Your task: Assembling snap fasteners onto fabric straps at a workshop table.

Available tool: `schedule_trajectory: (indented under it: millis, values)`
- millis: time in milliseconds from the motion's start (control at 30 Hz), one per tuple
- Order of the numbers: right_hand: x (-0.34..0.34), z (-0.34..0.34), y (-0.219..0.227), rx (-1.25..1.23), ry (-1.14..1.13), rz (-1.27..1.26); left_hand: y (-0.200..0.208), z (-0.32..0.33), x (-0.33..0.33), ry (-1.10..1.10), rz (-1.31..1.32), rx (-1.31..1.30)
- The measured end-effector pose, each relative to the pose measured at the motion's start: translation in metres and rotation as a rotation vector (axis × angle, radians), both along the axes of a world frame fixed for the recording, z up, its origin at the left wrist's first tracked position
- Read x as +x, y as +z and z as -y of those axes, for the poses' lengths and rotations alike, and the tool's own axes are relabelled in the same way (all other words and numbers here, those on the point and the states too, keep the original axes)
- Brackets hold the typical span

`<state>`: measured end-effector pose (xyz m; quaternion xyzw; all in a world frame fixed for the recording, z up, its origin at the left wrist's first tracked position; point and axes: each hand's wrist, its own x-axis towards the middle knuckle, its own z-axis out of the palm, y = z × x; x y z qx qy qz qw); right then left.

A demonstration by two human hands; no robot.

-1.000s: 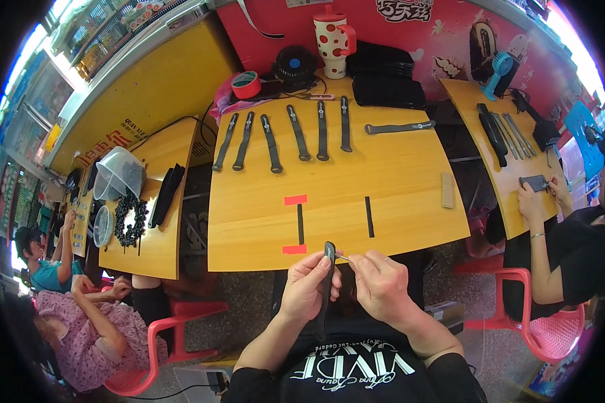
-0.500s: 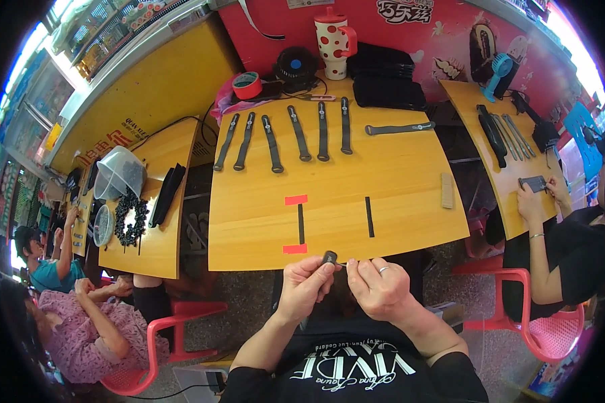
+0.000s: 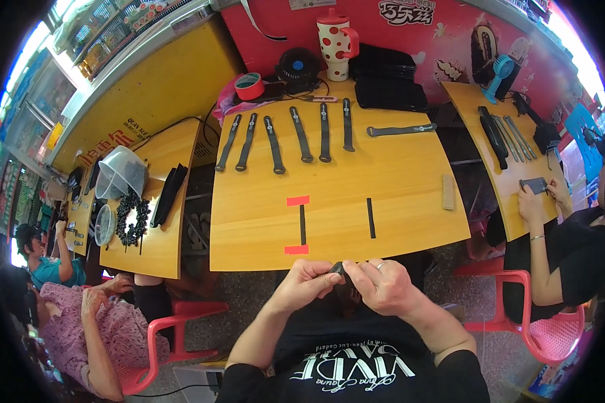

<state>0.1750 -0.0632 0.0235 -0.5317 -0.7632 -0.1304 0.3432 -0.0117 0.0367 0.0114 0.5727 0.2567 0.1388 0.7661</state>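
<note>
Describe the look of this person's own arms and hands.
The left hand and right hand are ungloved; the right wears a pale, shiny ring. The forearms are uncovered, with nothing visible on the wrists. Short black sleeves belong to a black shirt with white lettering.

Head view, one item: left unit of a side-by-side fisheye pair, worn on the person's head. Aim: down and forward over the wearer's black shirt point(image 3: 356, 366). Near field, lower middle: left hand point(image 3: 308, 279) and right hand point(image 3: 381, 285). Middle field: wooden table point(image 3: 343, 185), seen from above. Far field, upper edge: pink wall point(image 3: 440, 47). Flanks: left side table point(image 3: 131, 258), right side table point(image 3: 494, 188). Edges bend toward a dark rim; far-left detail seems too small to read surely.
</note>
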Motion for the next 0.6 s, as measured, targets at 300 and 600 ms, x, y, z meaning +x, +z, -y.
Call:
schedule_trajectory:
  millis: [300, 600]
  values:
    - [0.005, -0.003, 0.000, -0.093, 0.148, 0.110, 0.005, -0.010, -0.003, -0.078, -0.145, -0.040]
    - [-0.023, 0.005, -0.005, -0.585, 0.027, -1.420, -0.010, 0.033, 0.019, 0.312, 0.109, 0.204]
